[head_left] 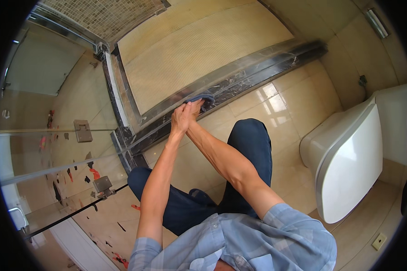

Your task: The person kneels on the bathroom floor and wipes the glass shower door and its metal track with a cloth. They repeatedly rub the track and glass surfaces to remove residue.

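Observation:
A dark blue cloth (201, 96) lies bunched against the black marble sill (251, 74) at the shower's edge. My right hand (196, 109) is closed on the cloth and presses it to the stone. Beside it, my left hand (180, 118) has its fingers bent at the cloth's left end, touching the right hand. Both arms reach forward between my knees, wrists close together. Part of the fingers is hidden by the hands and the cloth.
Past the sill spreads a ribbed beige shower floor (199, 49). To the left stands a glass panel with metal hinges (82, 131). A white toilet (348, 162) is at the right. Glossy beige tiles (276, 101) lie on my side of the sill.

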Demonstrator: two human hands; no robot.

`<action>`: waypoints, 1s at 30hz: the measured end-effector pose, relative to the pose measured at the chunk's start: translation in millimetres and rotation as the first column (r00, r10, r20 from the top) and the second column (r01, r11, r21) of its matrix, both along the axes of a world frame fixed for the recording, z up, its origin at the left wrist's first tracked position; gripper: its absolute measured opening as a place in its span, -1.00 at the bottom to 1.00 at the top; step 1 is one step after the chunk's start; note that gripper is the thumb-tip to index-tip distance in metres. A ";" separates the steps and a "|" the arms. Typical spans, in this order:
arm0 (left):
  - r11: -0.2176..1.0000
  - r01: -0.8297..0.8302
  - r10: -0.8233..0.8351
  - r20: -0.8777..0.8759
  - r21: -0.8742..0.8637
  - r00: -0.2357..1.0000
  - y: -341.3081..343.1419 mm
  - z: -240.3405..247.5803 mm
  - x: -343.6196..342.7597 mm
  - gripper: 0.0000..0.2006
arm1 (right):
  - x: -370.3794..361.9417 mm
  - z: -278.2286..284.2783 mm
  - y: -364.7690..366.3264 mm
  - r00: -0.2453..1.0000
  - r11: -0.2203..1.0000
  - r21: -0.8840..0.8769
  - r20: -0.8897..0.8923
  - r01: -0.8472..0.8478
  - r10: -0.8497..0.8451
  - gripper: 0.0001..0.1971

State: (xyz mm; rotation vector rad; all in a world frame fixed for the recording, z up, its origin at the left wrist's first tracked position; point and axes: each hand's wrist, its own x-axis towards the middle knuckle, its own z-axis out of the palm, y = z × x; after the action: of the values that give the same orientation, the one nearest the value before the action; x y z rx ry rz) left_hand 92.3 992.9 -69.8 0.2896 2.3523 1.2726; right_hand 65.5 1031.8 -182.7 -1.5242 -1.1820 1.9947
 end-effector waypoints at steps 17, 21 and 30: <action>0.988 0.127 -0.118 -0.104 0.084 0.988 32.6 56.2 11.5 -0.36 | 18.4 69.1 92.7 0.881 0.816 -0.569 -0.330 0.101 -0.339 -0.52; 0.965 0.164 -0.170 0.013 0.204 0.985 44.2 45.9 25.0 -0.41 | 33.5 73.8 150.8 0.979 0.977 0.099 -0.091 0.190 -0.181 -0.37; 0.978 -0.189 0.129 0.471 0.083 0.873 -89.9 15.9 10.0 -0.59 | 7.9 64.9 31.6 0.954 0.955 0.085 0.076 0.285 -0.292 -0.46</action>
State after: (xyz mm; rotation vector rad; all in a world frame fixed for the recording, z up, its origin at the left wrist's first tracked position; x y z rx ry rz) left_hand 102.4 903.0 -53.9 -0.1655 1.9171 1.3889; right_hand 73.5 1063.5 -117.9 -1.6556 -0.9862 1.6917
